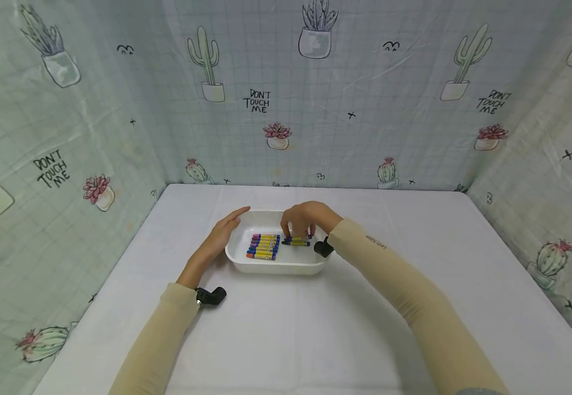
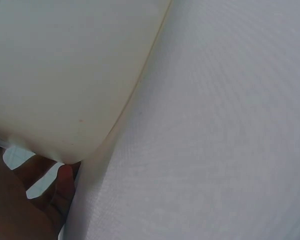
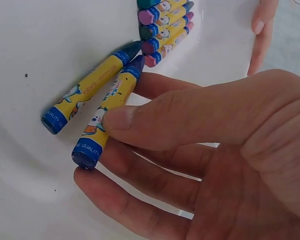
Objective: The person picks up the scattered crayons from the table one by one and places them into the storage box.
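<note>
A white tray [image 1: 276, 268] stands on the table, with a row of several crayons [image 1: 263, 247] in yellow and blue wrappers in its left half. My left hand [image 1: 218, 239] rests against the tray's left side, its fingers extended along the rim. Inside the tray's right half, my right hand [image 1: 310, 216] pinches a purple crayon [image 3: 118, 90] between thumb and fingers. Beside it, a dark green crayon [image 3: 92, 85] lies on the tray floor, its tip close to the row. In the left wrist view, fingers [image 2: 65, 182] touch the tray's outer wall.
White cloth [image 1: 286, 329] covers the table around the tray. A cactus-print curtain [image 1: 286, 71] hangs behind and along both sides. Each wrist carries a small black camera [image 1: 212, 296].
</note>
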The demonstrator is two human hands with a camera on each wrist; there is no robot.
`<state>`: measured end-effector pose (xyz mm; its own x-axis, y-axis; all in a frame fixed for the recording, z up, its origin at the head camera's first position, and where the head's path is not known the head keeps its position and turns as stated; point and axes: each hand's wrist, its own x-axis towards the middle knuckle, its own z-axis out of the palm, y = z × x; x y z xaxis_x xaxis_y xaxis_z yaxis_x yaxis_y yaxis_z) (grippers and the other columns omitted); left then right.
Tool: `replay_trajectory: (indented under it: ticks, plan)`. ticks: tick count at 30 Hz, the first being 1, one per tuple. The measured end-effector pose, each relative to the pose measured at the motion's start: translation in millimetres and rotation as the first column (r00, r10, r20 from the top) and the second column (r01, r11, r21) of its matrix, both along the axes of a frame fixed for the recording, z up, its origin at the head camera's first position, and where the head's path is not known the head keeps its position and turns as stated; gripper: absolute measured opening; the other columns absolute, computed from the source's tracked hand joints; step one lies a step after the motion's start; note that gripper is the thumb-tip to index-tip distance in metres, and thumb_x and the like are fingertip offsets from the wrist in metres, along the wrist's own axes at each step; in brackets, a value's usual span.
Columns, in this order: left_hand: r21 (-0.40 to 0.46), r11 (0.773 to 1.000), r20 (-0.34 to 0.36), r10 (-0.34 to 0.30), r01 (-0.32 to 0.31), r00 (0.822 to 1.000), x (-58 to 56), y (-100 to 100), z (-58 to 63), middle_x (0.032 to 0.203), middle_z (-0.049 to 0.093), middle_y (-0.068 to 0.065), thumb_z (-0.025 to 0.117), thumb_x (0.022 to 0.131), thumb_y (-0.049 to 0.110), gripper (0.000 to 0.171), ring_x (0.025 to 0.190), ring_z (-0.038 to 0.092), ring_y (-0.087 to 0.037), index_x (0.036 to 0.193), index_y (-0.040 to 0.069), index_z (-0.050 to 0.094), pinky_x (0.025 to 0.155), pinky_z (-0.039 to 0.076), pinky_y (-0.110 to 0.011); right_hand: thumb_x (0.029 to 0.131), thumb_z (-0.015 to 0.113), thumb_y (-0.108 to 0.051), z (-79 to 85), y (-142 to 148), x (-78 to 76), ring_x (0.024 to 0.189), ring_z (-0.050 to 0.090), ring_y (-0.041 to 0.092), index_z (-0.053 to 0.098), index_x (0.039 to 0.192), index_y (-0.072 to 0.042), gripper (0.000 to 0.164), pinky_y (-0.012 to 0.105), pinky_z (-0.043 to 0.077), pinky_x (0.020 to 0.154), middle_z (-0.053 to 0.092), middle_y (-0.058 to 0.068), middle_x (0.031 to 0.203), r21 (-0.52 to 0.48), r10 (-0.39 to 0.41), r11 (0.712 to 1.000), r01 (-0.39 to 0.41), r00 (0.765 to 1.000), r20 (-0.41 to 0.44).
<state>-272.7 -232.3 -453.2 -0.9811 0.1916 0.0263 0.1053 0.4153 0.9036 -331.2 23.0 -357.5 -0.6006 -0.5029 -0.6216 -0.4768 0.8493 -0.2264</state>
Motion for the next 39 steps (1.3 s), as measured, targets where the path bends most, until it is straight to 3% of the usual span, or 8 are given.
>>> replay_trajectory:
  ticks: [10,15,27,34,36,39]
  plan:
    - [0.002,1.0,-0.003,0.005,-0.005,1.0,2.6,-0.1,1.4,0.171,0.029,-0.005,0.03,0.114,0.031,0.048,0.159,0.024,-0.034,0.161,0.028,0.038,0.129,0.02,-0.058,0.092,0.064,0.005,-6.0,-4.6,-2.1,0.088,0.061,0.018,0.071,0.116,-0.02,0.035,0.037,0.063,0.086,0.056,0.006,0.135,-0.008,-0.011,1.0,0.012,0.999,0.032]
    - [0.008,1.0,-0.003,0.004,-0.004,1.0,1.8,0.5,1.2,0.171,0.029,-0.006,0.03,0.114,0.028,0.048,0.159,0.024,-0.035,0.162,0.026,0.037,0.128,0.02,-0.059,0.091,0.064,0.006,-8.5,-5.3,-2.4,0.091,0.062,0.02,0.071,0.112,-0.02,0.033,0.038,0.063,0.088,0.057,0.006,0.132,-0.018,-0.018,1.0,0.018,0.999,0.039]
    - [0.009,1.0,0.023,0.013,-0.013,1.0,3.7,1.0,3.6,0.172,0.027,-0.005,0.029,0.114,0.03,0.049,0.16,0.022,-0.034,0.163,0.026,0.035,0.129,0.019,-0.059,0.092,0.067,0.001,-7.0,-13.6,6.3,0.094,0.066,0.023,0.071,0.111,-0.017,0.026,0.04,0.063,0.088,0.064,0.006,0.117,0.039,0.044,0.998,-0.041,0.996,-0.073]
    - [0.007,1.0,0.035,0.012,-0.012,0.999,0.4,0.8,2.2,0.173,0.024,-0.006,0.027,0.114,0.029,0.049,0.161,0.019,-0.034,0.163,0.024,0.034,0.13,0.015,-0.059,0.094,0.07,-0.004,-5.5,-16.1,9.8,0.093,0.069,0.022,0.07,0.115,-0.015,0.024,0.039,0.063,0.087,0.066,0.006,0.111,0.059,0.051,0.997,-0.047,0.996,-0.069]
    - [0.003,1.0,0.043,0.01,-0.01,0.999,0.4,1.8,4.4,0.173,0.024,-0.008,0.027,0.114,0.026,0.049,0.161,0.019,-0.035,0.163,0.022,0.033,0.13,0.016,-0.059,0.094,0.07,-0.004,-3.9,-15.4,10.6,0.094,0.069,0.023,0.07,0.117,-0.014,0.025,0.041,0.063,0.09,0.066,0.007,0.111,0.056,0.048,0.997,-0.045,0.997,-0.056]
    - [-0.006,1.0,0.049,0.0,0.0,0.999,8.0,5.7,17.0,0.172,0.025,-0.011,0.028,0.114,0.022,0.05,0.16,0.02,-0.037,0.163,0.017,0.033,0.129,0.018,-0.059,0.093,0.07,-0.004,-1.1,-13.8,10.7,0.093,0.067,0.022,0.069,0.12,-0.013,0.028,0.041,0.062,0.091,0.066,0.007,0.111,0.059,0.046,0.997,-0.044,0.998,-0.044]
